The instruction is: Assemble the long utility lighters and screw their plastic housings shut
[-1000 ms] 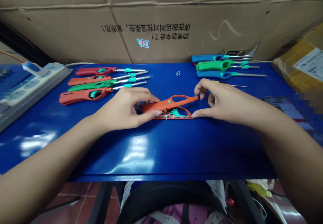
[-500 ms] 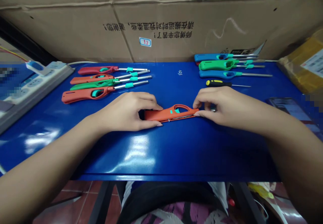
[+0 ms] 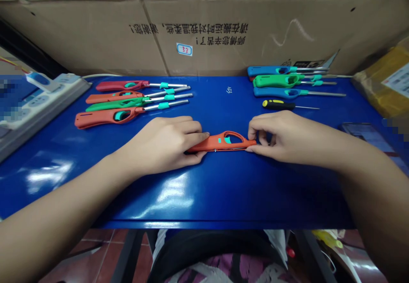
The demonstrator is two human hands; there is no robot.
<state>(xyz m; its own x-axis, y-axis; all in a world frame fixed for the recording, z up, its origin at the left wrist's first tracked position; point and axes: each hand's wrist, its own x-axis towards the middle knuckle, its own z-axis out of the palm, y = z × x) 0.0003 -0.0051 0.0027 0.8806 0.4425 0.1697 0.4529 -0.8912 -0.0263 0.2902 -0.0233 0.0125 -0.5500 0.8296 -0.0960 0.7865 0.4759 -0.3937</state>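
Note:
An orange gas lighter (image 3: 211,144) with a teal trigger lies flat at the middle of the blue table, pointing right. Its casing shows a thin gap along the near seam, with a small bit sticking out of it. My left hand (image 3: 169,144) is closed around the handle end, thumb on the near side and fingers on the far side. At the narrow front end, the thumb and forefinger of my right hand (image 3: 277,136) pinch the casing. Whatever lies behind the curled right fingers is hidden.
Several lighters, including a red one (image 3: 121,86), a green one (image 3: 115,104) and an orange one (image 3: 92,118), lie back left. Blue and green lighters (image 3: 275,81) and a screwdriver (image 3: 277,104) lie back right. A power strip (image 3: 44,100), phone (image 3: 367,136) and cardboard box (image 3: 204,10) border the table (image 3: 223,193).
The gap along the lighter's near seam has become narrower. My left fingers have closed further over the handle. A metal piece seen earlier by my right fingers no longer shows.

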